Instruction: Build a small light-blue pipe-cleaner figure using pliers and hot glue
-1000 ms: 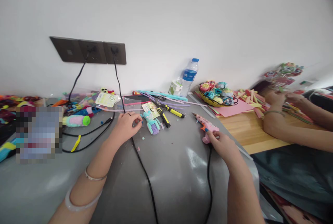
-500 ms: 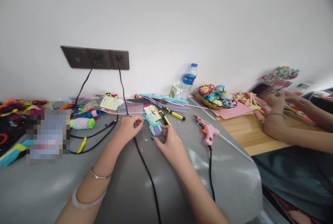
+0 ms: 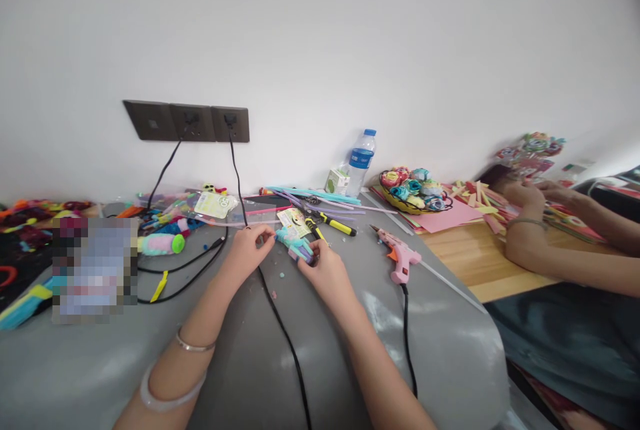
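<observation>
Far left: a heap of bright pipe-cleaner scraps is lying on the grey table cover. Next: a pink fuzzy roll with a green end is resting near a clear packet with a green label; black cables are running down from the dark wall sockets. Centre-left: the left hand is resting on the cover with fingers curled, thumb and forefinger pinching something too small to make out, just left of the craft piece. Centre: the teal and purple fuzzy figure is lying on the cover between the two hands, touching the right one. Centre-right: the right hand is closing its fingertips on the near end of the figure, palm down. Behind: yellow-handled tools and long pastel sticks are lying near the wall. Right of the hands, well apart: a pink glue gun is lying unheld on its side, its cord trailing toward the viewer. Further back: a water bottle, a small green carton, and a basket of paper roses. Far right: another person's hands are working over paper strips on the wooden table.
</observation>
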A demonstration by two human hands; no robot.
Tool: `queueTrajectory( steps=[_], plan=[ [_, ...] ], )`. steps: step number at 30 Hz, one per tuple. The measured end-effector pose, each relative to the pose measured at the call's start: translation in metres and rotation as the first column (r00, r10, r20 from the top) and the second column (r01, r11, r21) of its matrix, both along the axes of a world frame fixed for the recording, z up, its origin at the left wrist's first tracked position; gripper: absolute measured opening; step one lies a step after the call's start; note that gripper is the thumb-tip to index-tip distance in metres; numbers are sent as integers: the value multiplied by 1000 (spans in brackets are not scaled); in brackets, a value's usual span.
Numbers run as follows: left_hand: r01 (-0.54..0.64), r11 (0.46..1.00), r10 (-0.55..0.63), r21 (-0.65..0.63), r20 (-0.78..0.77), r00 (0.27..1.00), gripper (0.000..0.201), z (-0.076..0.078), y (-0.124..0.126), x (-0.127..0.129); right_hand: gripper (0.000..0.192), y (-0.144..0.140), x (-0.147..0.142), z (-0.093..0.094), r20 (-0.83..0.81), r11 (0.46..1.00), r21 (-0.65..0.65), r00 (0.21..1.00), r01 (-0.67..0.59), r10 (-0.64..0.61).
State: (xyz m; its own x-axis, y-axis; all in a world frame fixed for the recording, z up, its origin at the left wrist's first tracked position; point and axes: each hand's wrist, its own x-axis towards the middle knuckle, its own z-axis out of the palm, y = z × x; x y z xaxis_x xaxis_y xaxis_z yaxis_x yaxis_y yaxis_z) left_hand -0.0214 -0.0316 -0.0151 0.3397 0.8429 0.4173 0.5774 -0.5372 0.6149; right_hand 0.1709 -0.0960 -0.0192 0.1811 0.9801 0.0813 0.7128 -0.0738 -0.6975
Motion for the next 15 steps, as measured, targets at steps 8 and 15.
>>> queueTrajectory(
  steps=[8,15],
  plan=[
    [10,993,4,-121,114,993,19,3,-2,1,27,3,5,-3,-427,990,132,904,49,13],
    [346,851,-85,-395,546,833,46,6,-7,11,30,-3,-12,13,-741,960,277,645,38,188]
  ],
)
